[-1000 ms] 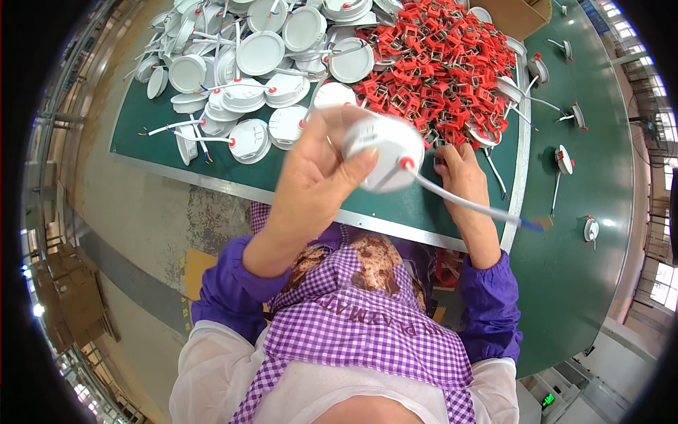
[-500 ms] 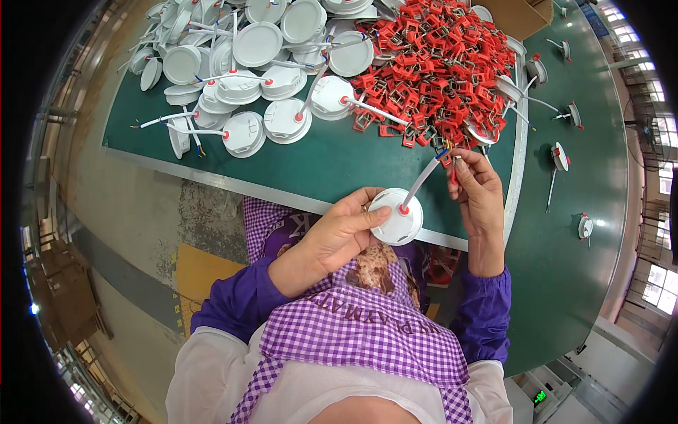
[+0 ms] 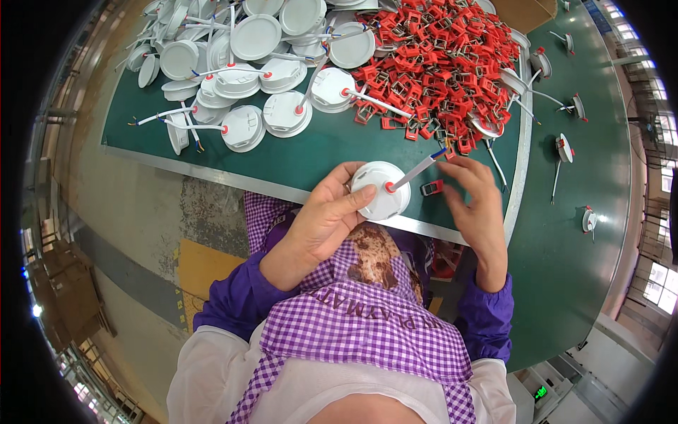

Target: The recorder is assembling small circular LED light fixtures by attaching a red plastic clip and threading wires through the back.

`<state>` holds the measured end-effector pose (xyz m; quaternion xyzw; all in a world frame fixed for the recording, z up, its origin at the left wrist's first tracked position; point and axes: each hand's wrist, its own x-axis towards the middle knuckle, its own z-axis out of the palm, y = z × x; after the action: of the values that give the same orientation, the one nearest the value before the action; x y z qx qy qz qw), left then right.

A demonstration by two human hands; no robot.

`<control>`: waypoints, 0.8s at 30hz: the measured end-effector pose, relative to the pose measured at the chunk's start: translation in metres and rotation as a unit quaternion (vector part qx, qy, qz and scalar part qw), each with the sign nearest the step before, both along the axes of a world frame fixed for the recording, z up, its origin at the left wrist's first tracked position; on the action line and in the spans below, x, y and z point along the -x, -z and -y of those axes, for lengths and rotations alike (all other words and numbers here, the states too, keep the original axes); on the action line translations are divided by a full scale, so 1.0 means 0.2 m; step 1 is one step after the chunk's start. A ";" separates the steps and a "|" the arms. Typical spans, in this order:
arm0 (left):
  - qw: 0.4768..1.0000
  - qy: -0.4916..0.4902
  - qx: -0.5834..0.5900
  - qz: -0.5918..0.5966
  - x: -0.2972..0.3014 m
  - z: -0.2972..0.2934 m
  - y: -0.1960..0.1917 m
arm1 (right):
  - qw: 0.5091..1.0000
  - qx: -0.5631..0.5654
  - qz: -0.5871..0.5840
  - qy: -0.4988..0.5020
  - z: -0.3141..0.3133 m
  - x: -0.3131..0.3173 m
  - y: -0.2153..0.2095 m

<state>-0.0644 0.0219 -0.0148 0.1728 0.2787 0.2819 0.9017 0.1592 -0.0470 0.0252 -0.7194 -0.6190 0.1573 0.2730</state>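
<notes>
A white round downlight (image 3: 376,206) is gripped by its rim in my left hand (image 3: 326,209), thumb on top of its back face. From the red grommet at its centre a grey cable (image 3: 417,172) sticks up to the right, bare coloured wire ends at its tip. My right hand (image 3: 474,199) hovers just right of the cable, slightly blurred, fingers apart and with nothing seen in it. Between the lamp and those fingers, a single red spring clip (image 3: 431,188) lies on the green table (image 3: 311,166).
A heap of red clips (image 3: 438,67) covers the far right of the table. White downlights (image 3: 256,37) with cables pile up at the far left. Beyond a metal edge strip (image 3: 519,169), several more downlights (image 3: 563,148) stand on another green surface. A cardboard box (image 3: 526,14) is behind.
The red clip that my right hand was pinching now lies on the table, and the fingers have spread. My left hand has shifted the downlight a little left and away from me.
</notes>
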 end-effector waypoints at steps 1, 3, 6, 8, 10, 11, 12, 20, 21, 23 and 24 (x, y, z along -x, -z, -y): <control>1.000 -0.008 -0.010 0.001 0.01 -0.01 0.00 | 0.998 -0.007 -0.020 0.055 0.02 0.00 -0.02; 1.000 -0.010 -0.011 0.003 0.03 -0.02 0.00 | 0.992 0.031 -0.055 0.109 0.04 0.06 -0.04; 1.000 -0.004 0.003 0.010 0.04 -0.02 -0.01 | 0.989 -0.014 0.139 0.049 0.08 0.14 0.08; 1.000 -0.012 -0.019 0.021 0.03 -0.01 0.00 | 0.982 -0.017 0.179 0.050 0.09 0.19 0.11; 0.999 -0.006 -0.036 0.011 0.02 0.00 0.01 | 0.967 -0.017 0.250 0.031 0.10 0.18 0.15; 0.999 0.002 -0.053 0.003 0.02 0.00 0.01 | 0.968 -0.018 0.249 0.030 0.10 0.17 0.16; 0.998 0.006 -0.060 -0.014 0.01 0.01 0.01 | 0.966 -0.003 0.259 0.029 0.10 0.17 0.17; 0.999 -0.001 -0.045 -0.017 -0.01 0.01 0.00 | 0.991 0.012 0.117 0.066 0.11 0.12 0.08; 1.000 -0.010 -0.010 -0.008 0.00 0.00 -0.01 | 0.991 0.017 0.119 0.063 0.12 0.12 0.09; 1.000 -0.015 0.025 -0.001 -0.01 -0.01 -0.01 | 0.986 -0.005 0.162 0.043 0.11 0.14 0.10; 0.999 -0.021 0.027 -0.003 -0.01 -0.01 -0.01 | 0.980 -0.005 0.194 0.036 0.11 0.14 0.12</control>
<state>-0.0618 0.0236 -0.0128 0.1435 0.2920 0.2929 0.8991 0.1312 -0.0694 0.0008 -0.7569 -0.6344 0.0014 0.1568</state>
